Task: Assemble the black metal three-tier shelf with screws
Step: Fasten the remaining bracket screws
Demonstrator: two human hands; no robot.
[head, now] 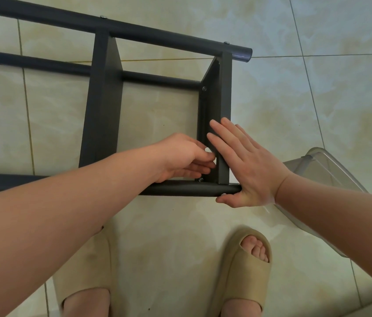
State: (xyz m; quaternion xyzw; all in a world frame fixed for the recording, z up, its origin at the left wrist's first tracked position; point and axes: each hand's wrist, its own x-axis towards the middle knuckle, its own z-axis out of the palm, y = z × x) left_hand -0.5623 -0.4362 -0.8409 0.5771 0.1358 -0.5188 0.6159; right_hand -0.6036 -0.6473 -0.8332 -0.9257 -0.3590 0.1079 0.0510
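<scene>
Shelf [102,99] lies on its side on the tiled floor [162,227], stretching from centre view out toward 10 o'clock. At its end panel [225,88] I see my right hand [249,165] pressed flat on the outer face, fingers straight and together, thumb under the tip of the near tube [180,189]. My left hand [180,156] reaches to the panel's inner face, fingers curled; I cannot tell whether they pinch anything. A screw [201,179] sits just below them. A clear plastic bin [331,172] is at 3 o'clock, beige slippers [242,271] at 6.
</scene>
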